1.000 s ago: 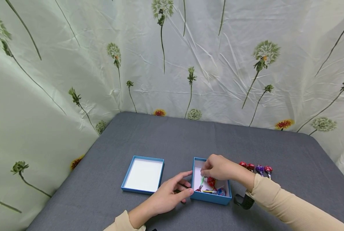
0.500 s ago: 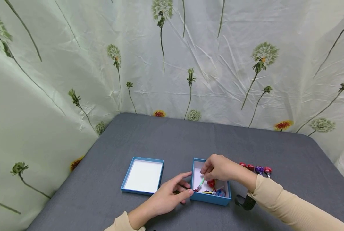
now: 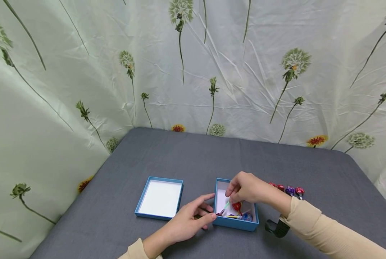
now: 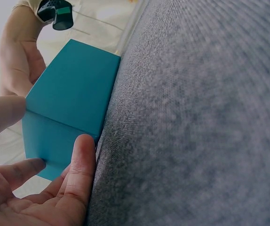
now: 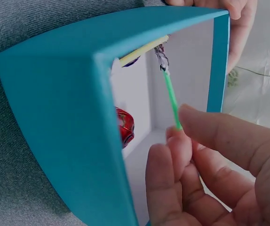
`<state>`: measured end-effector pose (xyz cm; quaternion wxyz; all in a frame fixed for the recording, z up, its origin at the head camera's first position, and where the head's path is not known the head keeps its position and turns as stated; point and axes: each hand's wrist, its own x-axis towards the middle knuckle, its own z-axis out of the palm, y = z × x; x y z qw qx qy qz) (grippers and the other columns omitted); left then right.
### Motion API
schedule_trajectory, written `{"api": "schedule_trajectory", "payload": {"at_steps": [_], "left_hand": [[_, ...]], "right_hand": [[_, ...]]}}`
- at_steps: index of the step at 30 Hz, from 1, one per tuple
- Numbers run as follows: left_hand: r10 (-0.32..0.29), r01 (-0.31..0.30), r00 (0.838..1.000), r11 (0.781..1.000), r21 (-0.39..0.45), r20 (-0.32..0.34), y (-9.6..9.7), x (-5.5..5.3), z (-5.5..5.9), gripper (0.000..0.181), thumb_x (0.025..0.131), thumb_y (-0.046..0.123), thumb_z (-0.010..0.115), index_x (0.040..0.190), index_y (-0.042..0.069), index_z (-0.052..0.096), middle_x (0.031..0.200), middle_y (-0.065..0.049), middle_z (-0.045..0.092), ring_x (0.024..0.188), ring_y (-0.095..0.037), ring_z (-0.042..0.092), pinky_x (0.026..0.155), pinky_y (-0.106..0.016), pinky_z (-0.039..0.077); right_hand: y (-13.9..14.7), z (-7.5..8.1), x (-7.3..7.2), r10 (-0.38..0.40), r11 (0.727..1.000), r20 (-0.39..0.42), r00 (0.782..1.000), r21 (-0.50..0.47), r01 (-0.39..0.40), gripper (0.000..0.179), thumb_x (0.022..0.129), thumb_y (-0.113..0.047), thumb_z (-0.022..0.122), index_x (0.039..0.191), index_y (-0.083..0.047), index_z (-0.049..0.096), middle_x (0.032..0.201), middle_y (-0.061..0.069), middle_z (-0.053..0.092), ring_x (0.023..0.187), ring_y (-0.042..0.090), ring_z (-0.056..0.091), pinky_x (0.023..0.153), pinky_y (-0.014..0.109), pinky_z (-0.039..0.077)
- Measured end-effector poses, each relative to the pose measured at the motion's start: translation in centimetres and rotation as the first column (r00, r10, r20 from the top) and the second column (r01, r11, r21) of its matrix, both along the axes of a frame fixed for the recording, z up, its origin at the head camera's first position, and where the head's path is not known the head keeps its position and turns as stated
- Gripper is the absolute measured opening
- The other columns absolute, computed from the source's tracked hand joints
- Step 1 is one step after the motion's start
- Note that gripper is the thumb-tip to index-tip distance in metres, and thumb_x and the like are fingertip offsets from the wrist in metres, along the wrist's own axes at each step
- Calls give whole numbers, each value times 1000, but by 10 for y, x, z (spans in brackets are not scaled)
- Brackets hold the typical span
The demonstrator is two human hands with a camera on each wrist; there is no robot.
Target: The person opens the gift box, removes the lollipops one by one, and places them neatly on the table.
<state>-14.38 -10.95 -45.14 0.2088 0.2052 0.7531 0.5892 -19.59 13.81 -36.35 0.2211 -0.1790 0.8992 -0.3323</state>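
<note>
A blue box [image 3: 235,223] with a white inside stands on the table in the head view. Inside it lie a red lollipop [image 3: 236,206], a blue-wrapped lollipop [image 3: 247,217] and a yellow stick [image 5: 144,51]. My right hand [image 3: 249,189] reaches in from the right. Its thumb and forefinger pinch the end of a lollipop's green stick [image 5: 171,96], whose wrapped head lies low in the box's near left corner. My left hand [image 3: 189,220] touches the box's left wall with fingers extended, and its thumb [image 4: 5,113] lies at the box's corner edge.
A shallow blue lid [image 3: 160,197], white inside up, lies left of the box. Right of the box is a row of lollipops, among them a purple one [image 3: 290,190] and a red one [image 3: 299,191], partly behind the right forearm. A floral curtain [image 3: 167,72] hangs behind the table.
The green-stick lollipop's head has shifted slightly left toward the box's near left corner, and the right fingers have moved a little. The left hand stays against the box.
</note>
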Motion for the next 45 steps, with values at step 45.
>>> {"api": "schedule_trajectory", "payload": {"at_steps": [45], "left_hand": [[-6,5,1000,1000,-4,-9,0,-1,1,56,109,28,65,161,19,48,128,-10,68,87,-13,71,75,-23,60]], "right_hand": [[13,13,-9,109,991,253,961,-103,-85,9,86,-8,78,84,1,78,75,-1,69,69,11,61,69,25,60]]}}
